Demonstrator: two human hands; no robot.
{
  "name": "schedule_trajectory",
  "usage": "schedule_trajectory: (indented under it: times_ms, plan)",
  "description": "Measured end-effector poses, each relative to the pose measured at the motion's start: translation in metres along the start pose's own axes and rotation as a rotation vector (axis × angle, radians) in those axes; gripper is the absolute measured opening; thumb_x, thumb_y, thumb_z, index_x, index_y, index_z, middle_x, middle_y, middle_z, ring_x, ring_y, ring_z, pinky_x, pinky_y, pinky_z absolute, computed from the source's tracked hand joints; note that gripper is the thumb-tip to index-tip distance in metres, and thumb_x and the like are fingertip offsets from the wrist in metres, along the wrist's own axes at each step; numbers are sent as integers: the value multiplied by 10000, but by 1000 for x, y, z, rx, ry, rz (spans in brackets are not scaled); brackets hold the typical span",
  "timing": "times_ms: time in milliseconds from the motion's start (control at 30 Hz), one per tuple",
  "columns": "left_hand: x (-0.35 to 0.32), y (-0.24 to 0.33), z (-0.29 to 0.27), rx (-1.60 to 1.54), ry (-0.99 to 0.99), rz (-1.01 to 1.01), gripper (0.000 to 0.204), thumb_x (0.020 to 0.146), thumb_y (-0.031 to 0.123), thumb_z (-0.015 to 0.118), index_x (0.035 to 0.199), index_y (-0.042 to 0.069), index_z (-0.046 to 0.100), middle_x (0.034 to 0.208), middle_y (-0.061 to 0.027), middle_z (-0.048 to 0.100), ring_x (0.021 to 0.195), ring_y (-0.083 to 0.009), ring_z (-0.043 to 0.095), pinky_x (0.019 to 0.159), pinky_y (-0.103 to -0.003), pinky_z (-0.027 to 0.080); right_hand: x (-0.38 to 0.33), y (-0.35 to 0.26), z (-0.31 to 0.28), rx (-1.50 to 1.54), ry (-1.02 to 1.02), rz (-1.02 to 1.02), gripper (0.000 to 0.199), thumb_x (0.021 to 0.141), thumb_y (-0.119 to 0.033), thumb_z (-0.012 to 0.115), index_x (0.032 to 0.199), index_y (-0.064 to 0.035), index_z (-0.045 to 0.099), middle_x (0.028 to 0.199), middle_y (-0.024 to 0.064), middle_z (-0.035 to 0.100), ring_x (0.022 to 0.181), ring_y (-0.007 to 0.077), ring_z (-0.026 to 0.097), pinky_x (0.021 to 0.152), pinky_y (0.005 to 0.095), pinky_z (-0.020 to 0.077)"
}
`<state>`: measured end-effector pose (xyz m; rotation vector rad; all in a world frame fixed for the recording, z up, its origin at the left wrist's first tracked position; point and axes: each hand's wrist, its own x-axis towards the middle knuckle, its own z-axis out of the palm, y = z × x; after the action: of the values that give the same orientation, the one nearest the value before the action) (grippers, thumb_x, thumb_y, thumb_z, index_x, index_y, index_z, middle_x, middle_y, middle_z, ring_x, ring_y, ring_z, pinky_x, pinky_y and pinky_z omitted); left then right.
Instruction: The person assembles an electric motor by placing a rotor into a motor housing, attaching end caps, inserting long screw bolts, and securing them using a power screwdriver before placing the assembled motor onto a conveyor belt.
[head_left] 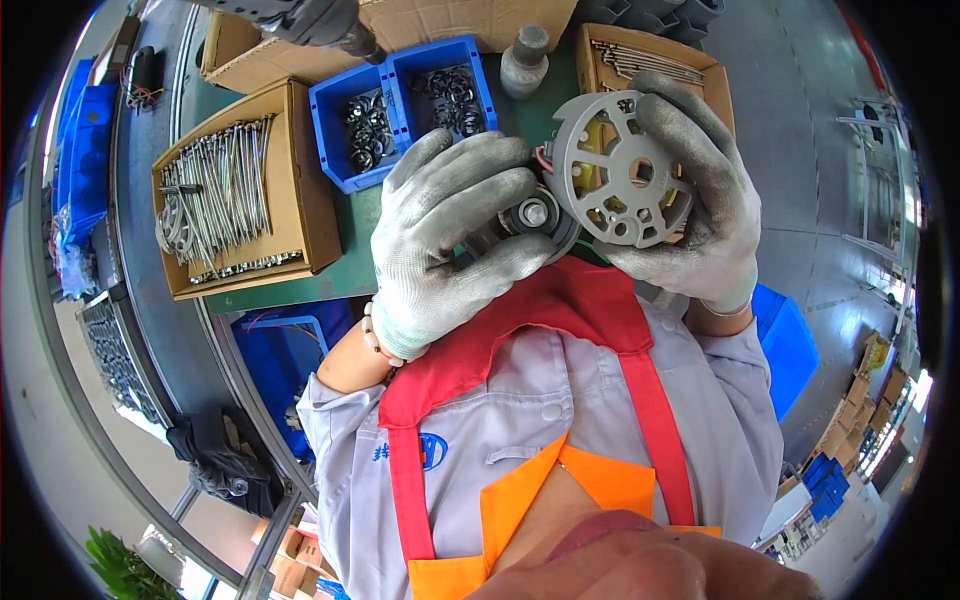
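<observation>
Both my hands wear grey-white work gloves with dirty fingers. My left hand (455, 225) is closed round a dark round motor part with a bearing and a shaft end (535, 213) at its middle; most of that part is hidden by the fingers and the housing. My right hand (700, 190) grips the rim of a grey metal motor housing (622, 172), its slotted round face turned toward me. Yellowish parts and copper-coloured bits show through the slots, and a short red wire sticks out at its left side. The two parts are close against each other; whether they are joined I cannot tell.
On the green bench (355, 222) stand blue bins (350, 184) of small metal clips, a cardboard box (318, 225) of long bolts and another bolt box (722, 88). A grey bottle-shaped object (524, 65) stands behind my hands. A dark power tool (315, 22) hangs overhead.
</observation>
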<state>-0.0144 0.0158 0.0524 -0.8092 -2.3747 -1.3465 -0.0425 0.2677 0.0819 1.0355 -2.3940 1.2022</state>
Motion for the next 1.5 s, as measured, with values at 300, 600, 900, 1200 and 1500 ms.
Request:
schedule_trajectory:
  times_ms: [300, 600, 900, 1200, 1500]
  plan:
    - [0, 1, 3, -32, 26, -22, 451, 690, 244, 811, 1067, 29, 686, 1142, -147, 665, 1070, -314, 619, 1011, -458, 400, 2, -4, -1, -19, -1, -19, 834, 598, -220, 890, 1296, 45, 520, 1329, 315, 482, 1200, 400, 549, 946, 440, 517]
    - [-9, -11, 18, -613, 257, -39, 930, 703, 471, 827, 1370, -57, 452, 1405, -225, 472, 1285, -338, 484, 1092, -463, 341, 6, -9, 7, 289, 188, -50, 898, 571, -249, 918, 1305, 59, 504, 1343, 311, 472, 1228, 405, 525, 969, 472, 494]
    - [-21, -21, 22, -661, 272, -41, 1013, 773, 621, 699, 1420, -83, 363, 1450, -262, 396, 1353, -349, 399, 1126, -449, 295, 19, -18, 25, -24, -238, -50, 840, 575, -359, 854, 1286, -34, 545, 1304, 224, 536, 1102, 426, 578, 923, 479, 457]
    - [-23, -29, 37, -617, 264, 51, 421, 830, 236, 711, 1180, 37, 591, 1336, -247, 497, 1190, -337, 535, 989, -430, 439, 4, -17, 52, 135, -97, -1, 822, 535, -223, 870, 1278, -95, 542, 1281, 181, 548, 1106, 388, 582, 895, 470, 496]
    - [-39, -101, -65, 29, 512, -424, 276, 889, 150, 647, 1106, -21, 656, 1047, -153, 685, 962, -227, 662, 861, -330, 517, -13, -2, 60, 433, -132, 137, 931, 580, -170, 886, 1398, -136, 442, 1427, 237, 408, 1265, 343, 494, 1028, 438, 452]
